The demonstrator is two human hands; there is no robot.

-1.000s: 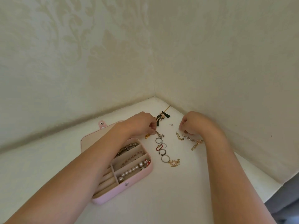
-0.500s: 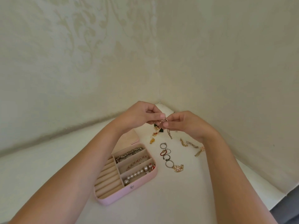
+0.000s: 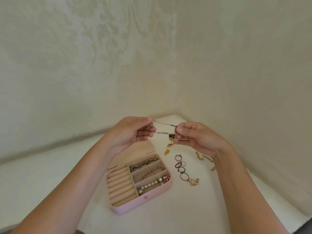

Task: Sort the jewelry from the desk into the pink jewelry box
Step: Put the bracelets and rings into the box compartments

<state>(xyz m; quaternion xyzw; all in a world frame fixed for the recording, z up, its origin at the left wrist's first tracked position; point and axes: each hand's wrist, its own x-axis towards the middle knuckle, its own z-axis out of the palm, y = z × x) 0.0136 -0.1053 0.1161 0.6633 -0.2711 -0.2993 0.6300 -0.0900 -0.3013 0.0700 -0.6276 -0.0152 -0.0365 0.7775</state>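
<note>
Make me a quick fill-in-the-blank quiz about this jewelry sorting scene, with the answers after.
1. The left hand and the right hand both pinch a thin ____ stretched between them.
2. The box stands with its lid ____.
3. The rings lie on the desk to the ____ of the box.
4. The ring rolls hold ____ rings.
Answers: chain; open; right; no.
</note>
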